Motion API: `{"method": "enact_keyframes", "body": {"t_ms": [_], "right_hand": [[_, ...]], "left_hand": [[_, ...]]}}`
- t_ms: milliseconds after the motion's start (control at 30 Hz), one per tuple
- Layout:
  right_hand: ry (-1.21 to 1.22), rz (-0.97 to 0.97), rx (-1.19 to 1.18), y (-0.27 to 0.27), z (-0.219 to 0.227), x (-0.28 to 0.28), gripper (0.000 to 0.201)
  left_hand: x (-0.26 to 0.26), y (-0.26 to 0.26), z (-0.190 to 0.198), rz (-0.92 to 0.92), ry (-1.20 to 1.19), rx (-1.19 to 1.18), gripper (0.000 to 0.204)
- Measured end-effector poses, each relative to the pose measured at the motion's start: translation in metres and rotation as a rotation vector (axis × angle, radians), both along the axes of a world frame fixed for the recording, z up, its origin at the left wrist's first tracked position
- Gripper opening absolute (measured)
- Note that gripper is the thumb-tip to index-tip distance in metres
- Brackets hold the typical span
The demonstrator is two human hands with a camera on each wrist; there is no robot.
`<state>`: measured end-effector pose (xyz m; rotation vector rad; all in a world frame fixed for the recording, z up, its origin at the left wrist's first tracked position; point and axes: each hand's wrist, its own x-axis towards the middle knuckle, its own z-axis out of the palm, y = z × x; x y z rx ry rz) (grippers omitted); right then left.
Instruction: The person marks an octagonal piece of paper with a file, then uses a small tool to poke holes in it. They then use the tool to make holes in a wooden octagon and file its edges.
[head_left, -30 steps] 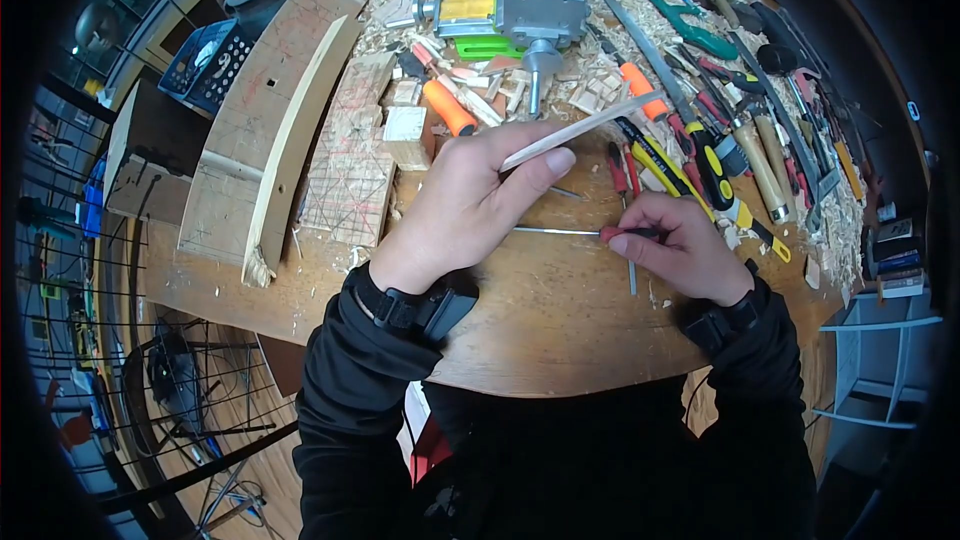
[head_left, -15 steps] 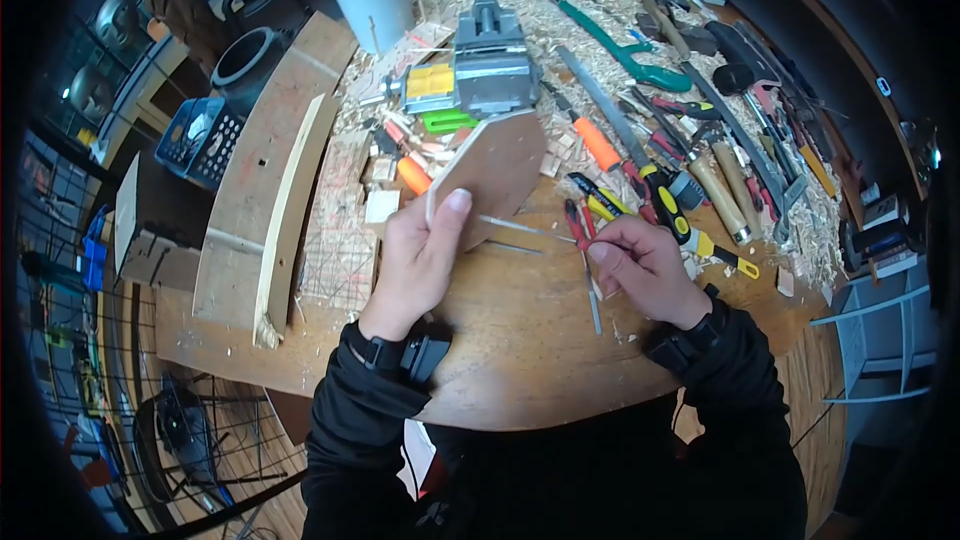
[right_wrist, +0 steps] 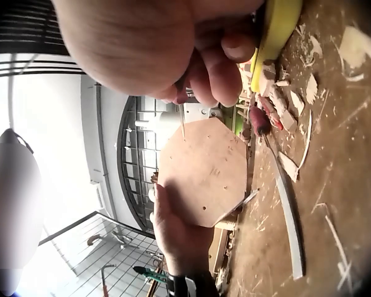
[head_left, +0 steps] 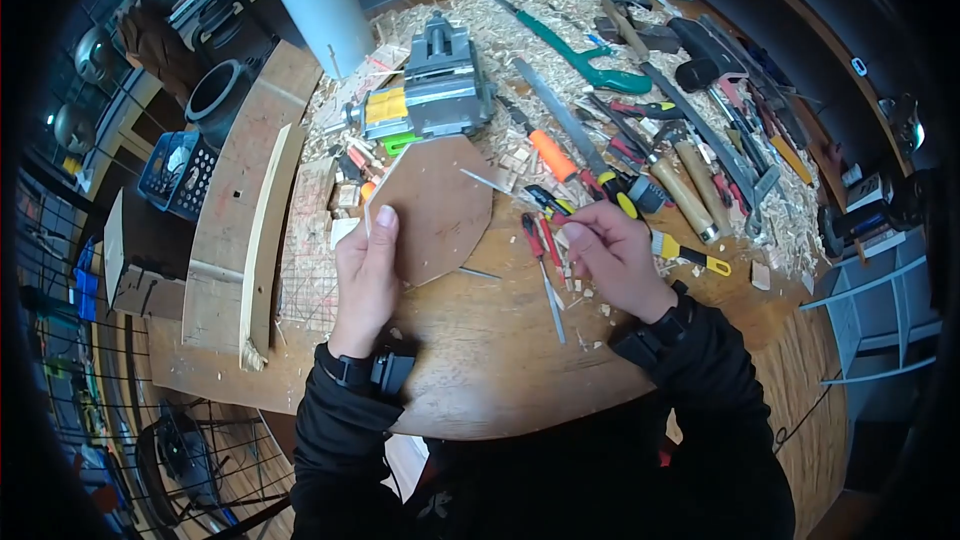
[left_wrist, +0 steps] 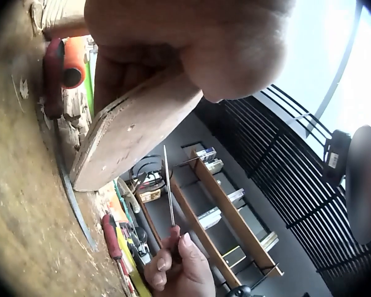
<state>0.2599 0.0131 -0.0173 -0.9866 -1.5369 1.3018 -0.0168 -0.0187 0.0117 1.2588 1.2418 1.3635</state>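
Observation:
My left hand [head_left: 368,270] grips a flat wooden board [head_left: 440,210] with cut corners by its left edge, thumb over the near face. Small holes dot that face in the right wrist view. The board stands tilted up above the bench. To its right, my right hand [head_left: 618,255] holds a thin needle file by its red handle [left_wrist: 174,234]. The file's slim shaft [head_left: 485,181] points left, its tip close to the board's right edge. Another red-handled file [right_wrist: 289,226] lies on the bench in front of the right hand.
Behind the board stands a metal vise [head_left: 440,90] among wood shavings. Files, knives and a green-handled saw [head_left: 600,70] cover the right side of the wooden bench [head_left: 480,380]. A long curved wooden strip [head_left: 265,250] and a marked block [head_left: 308,260] lie at left.
The board has turned from edge-on to show its broad face. The file's tip has swung from behind the left hand to the board's right side, and the head view has shifted.

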Motion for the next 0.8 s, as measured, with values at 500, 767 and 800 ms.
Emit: {"method": "enact_keyframes", "body": {"t_ms": [500, 767, 800], "right_hand": [[-0.125, -0.072, 0.261, -0.002, 0.013, -0.006, 0.013], [-0.237, -0.242, 0.599, -0.005, 0.031, -0.006, 0.009], [-0.236, -0.172, 0.414, -0.005, 0.033, -0.005, 0.010]], "left_hand": [[0.008, -0.010, 0.004, 0.041, 0.176, 0.042, 0.045], [0.016, -0.017, 0.010, 0.044, 0.448, 0.197, 0.030], [0.016, -0.016, 0.012, 0.065, 0.470, 0.245, 0.026]]}}
